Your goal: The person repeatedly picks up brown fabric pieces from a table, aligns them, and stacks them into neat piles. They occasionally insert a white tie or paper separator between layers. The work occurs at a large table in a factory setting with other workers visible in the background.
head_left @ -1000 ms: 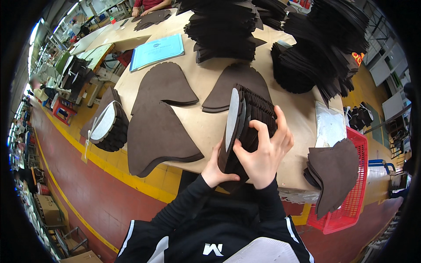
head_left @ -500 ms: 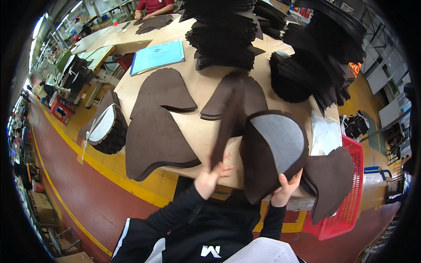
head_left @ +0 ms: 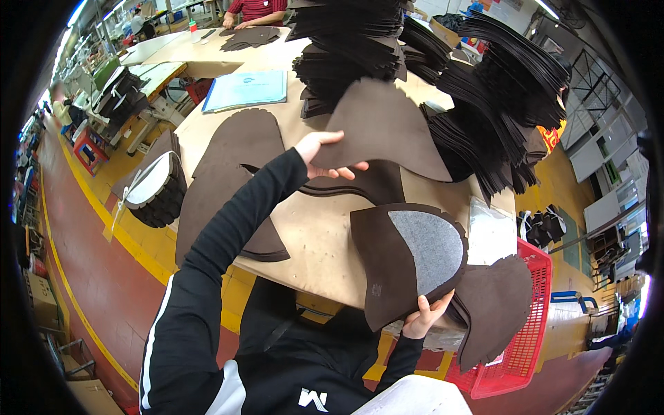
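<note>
My left hand (head_left: 324,153) reaches forward over the table and grips a single dark brown cut piece (head_left: 384,128), lifted above the tabletop. My right hand (head_left: 427,315) is low at the table's near edge, holding a fanned bundle of dark brown pieces (head_left: 387,266) with one grey-backed piece (head_left: 432,249) facing up. Flat brown pieces (head_left: 232,162) lie on the tan table (head_left: 321,238) under my left forearm. More curved brown pieces (head_left: 360,188) rest beneath the lifted one.
Tall stacks of dark pieces (head_left: 484,90) fill the table's far and right side. A blue folder (head_left: 245,90) lies at the far left. A red basket (head_left: 526,332) hangs at the right. A roll of pieces (head_left: 155,190) sits left. Another person (head_left: 252,10) works at the far table.
My left hand has let go of the bundle, reached forward and lifted one brown piece off the table. The right hand has tilted the bundle flatter, holding it alone.
</note>
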A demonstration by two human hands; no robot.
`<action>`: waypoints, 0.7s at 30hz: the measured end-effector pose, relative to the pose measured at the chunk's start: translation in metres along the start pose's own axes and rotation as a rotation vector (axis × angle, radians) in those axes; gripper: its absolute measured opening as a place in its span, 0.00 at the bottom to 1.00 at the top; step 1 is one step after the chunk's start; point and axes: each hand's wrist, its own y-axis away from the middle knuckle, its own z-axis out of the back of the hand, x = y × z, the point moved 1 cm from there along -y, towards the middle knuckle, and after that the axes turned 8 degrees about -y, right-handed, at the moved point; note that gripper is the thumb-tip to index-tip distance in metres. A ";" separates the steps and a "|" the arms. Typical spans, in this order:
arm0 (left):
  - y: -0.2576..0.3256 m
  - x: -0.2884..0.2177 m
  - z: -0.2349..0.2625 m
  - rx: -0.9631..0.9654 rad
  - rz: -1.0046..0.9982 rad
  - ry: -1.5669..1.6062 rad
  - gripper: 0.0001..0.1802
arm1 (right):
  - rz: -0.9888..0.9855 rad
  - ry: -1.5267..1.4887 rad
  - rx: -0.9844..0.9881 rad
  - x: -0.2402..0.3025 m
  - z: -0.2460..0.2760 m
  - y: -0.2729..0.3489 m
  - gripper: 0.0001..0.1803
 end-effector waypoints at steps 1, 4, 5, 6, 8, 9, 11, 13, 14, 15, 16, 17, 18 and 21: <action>-0.011 0.016 0.020 -0.047 0.078 -0.038 0.30 | -0.006 0.005 0.001 0.001 -0.001 0.000 0.57; -0.032 0.064 0.074 -0.909 -0.193 -1.331 0.37 | -0.014 0.014 0.012 0.000 -0.002 -0.002 0.58; -0.024 0.071 0.066 -1.011 -0.326 -1.514 0.41 | -0.002 0.010 0.007 -0.001 0.002 -0.002 0.58; -0.011 0.073 0.048 -1.113 -0.465 -1.696 0.44 | 0.008 0.005 0.003 -0.001 0.005 -0.003 0.58; 0.006 0.076 0.015 -0.824 -0.652 -1.387 0.40 | 0.012 0.002 0.061 0.000 0.005 -0.004 0.60; 0.002 0.094 0.024 -0.581 -0.889 -1.315 0.38 | -0.012 -0.010 0.129 -0.003 0.001 -0.002 0.60; 0.006 0.102 -0.021 -0.100 -0.511 -1.001 0.39 | 0.041 -0.024 0.155 -0.007 0.011 -0.002 0.58; -0.025 0.110 -0.055 0.261 -0.598 -1.204 0.54 | 0.132 -0.040 0.109 -0.012 0.049 -0.005 0.58; -0.018 0.107 -0.073 0.374 -0.389 -0.863 0.51 | 0.107 0.009 0.135 0.001 0.042 -0.001 0.57; -0.014 0.124 -0.052 0.344 -0.501 -0.920 0.49 | 0.091 0.061 0.264 -0.002 0.035 -0.010 0.57; -0.008 0.124 -0.063 0.383 -0.384 -0.819 0.48 | 0.115 0.127 0.226 0.006 0.035 -0.009 0.56; -0.004 0.126 -0.067 0.284 -0.413 -0.810 0.45 | 0.144 0.194 0.184 0.015 0.033 -0.009 0.55; 0.007 0.128 -0.073 0.206 -0.417 -0.760 0.43 | 0.117 0.218 0.169 0.026 0.032 -0.014 0.54; 0.052 0.110 -0.093 -0.037 -0.552 -0.823 0.37 | 0.123 0.034 0.266 0.049 0.010 -0.026 0.53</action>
